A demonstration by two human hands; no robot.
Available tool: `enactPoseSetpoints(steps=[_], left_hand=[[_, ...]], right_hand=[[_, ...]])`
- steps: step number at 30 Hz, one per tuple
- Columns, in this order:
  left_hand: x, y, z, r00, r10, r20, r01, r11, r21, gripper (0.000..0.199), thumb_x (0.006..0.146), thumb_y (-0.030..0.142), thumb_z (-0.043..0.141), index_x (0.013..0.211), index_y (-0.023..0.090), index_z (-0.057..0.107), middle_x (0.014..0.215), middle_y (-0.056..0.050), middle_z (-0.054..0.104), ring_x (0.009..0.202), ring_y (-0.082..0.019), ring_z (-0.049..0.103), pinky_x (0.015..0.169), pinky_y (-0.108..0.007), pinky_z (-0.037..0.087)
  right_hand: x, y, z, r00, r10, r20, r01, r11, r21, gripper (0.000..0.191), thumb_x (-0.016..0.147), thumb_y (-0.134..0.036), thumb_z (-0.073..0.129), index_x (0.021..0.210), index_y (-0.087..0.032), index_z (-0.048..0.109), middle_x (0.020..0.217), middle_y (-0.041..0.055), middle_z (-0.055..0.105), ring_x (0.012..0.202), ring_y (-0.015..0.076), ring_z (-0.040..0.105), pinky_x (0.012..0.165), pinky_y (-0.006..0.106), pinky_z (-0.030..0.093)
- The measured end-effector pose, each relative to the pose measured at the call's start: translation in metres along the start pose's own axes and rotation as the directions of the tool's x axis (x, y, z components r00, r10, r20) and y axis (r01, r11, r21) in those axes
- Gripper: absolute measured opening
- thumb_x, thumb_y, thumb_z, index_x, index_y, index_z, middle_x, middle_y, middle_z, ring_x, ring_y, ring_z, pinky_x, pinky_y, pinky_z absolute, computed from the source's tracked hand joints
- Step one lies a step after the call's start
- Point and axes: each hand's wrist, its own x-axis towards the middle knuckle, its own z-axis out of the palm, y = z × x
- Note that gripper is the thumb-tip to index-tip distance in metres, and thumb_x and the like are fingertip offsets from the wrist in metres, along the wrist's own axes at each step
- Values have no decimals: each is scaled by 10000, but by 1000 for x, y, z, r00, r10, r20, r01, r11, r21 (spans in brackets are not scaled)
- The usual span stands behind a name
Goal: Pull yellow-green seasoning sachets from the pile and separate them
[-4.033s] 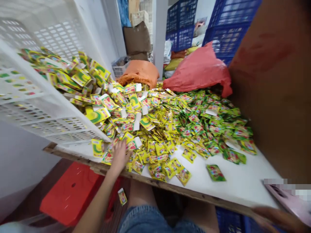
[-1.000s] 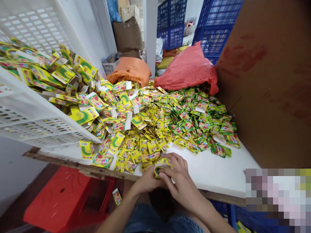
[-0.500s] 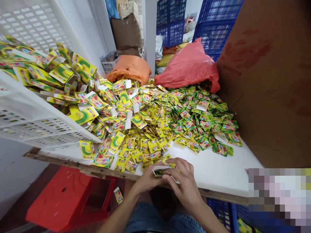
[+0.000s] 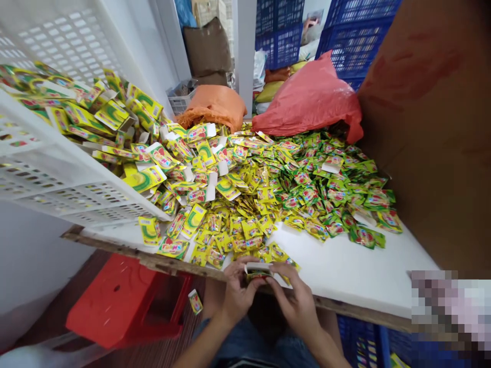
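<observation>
A small open box (image 4: 259, 268), its white flap up and dark green packets showing inside, is held at the table's front edge. My left hand (image 4: 238, 291) grips its left end, with thumb in front and fingers behind. At the right end my right hand (image 4: 294, 295) pinches it between thumb and fingers. Just beyond lie loose yellow packets (image 4: 251, 228). Green packets (image 4: 307, 194) are heaped to the right, and open yellow-green boxes (image 4: 163, 156) are piled on the left.
A white crate (image 4: 76, 171) lies tipped at the left, spilling boxes. Orange (image 4: 215, 105) and red (image 4: 310, 102) sacks stand at the back. Brown cardboard (image 4: 433, 133) walls the right side. Below are a red stool (image 4: 111, 301), a fallen box (image 4: 195, 302) and a blue crate (image 4: 360, 340).
My right hand has drawn back from over the box and now holds its right end. My left fingers have moved up behind it. The whole view has shifted slightly.
</observation>
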Motion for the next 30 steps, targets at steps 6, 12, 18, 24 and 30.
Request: enactPoseSetpoints(steps=[6,12,18,24,30], left_hand=[[17,24,-13,971,81,224,-112,985,130,114,817,143,569,901,203,617,957,-70,658,957,-190,613,838,-345,515],[28,43,-18,991,13,136,-21,998,57,281,844,89,495,1080,220,571,1054,-84,659,1025,-190,605,889,-381,499],[28,40,-25,964,89,249,-100,994,32,287,760,91,617,1028,195,631,1064,-100,657,1016,-217,600,886,-392,488],[30,48,-19,988,12,153,-17,999,31,235,757,80,619,957,197,655,882,-56,699,866,-182,634,794,-325,506],[31,44,-21,978,-110,179,127,988,-88,96,784,151,618,841,185,687,890,-68,684,861,-190,637,786,-338,507]], right_hand=[[6,-3,-4,996,-69,65,71,997,-28,192,872,-191,488,995,-217,634,992,78,650,974,209,601,833,344,509],[8,-7,1,995,-37,-94,34,999,-37,267,864,-193,516,1126,-215,564,998,74,657,947,198,624,791,337,539],[11,-14,-5,988,-151,28,152,987,-52,263,829,-191,589,1090,-214,615,1028,78,663,985,208,610,833,360,516],[14,-25,-4,998,-62,-32,59,995,-81,169,836,-200,580,996,-221,630,907,48,694,867,196,637,795,359,500],[6,-20,-1,999,-38,-25,37,999,-24,187,850,-172,544,1013,-223,621,960,65,679,934,210,620,828,383,487]])
